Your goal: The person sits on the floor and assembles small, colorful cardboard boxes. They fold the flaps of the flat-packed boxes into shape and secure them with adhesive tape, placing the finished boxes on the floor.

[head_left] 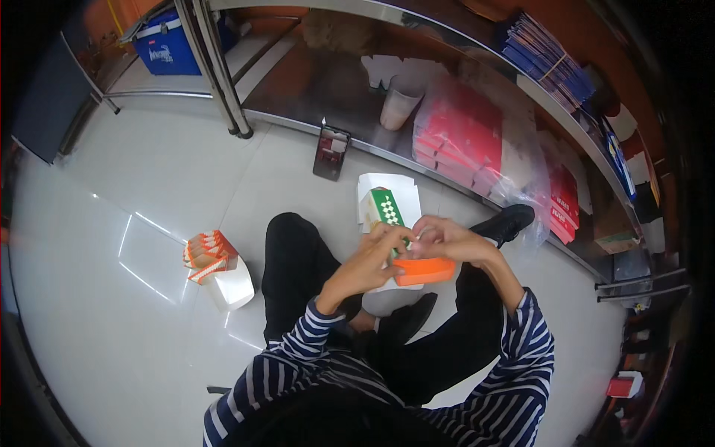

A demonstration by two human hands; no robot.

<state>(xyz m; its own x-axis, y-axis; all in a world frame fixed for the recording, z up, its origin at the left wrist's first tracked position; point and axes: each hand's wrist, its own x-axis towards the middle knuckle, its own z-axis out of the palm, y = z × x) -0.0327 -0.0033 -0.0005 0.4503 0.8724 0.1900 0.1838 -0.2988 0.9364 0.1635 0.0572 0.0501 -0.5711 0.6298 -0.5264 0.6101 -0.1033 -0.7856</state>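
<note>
Between my bent legs, an orange folded paper food box [426,273] is held in both hands. My left hand [370,259] has its thumb on the orange side and its fingers curled over the far edge. My right hand [445,243] is closed at that same far edge, its fingertips meeting the left ones. Exactly what the fingertips pinch is hidden. Just beyond the hands stands a green and white patterned carton [386,206], beside a white card piece [409,195] on the floor.
To my left, orange and white nested cartons [211,253] rest with a white open box [234,287]. A phone [331,153] leans against the metal shelf ahead. That shelf holds a plastic cup [401,104] and bagged red flat boxes [465,123]. A blue cooler [170,51] sits far left.
</note>
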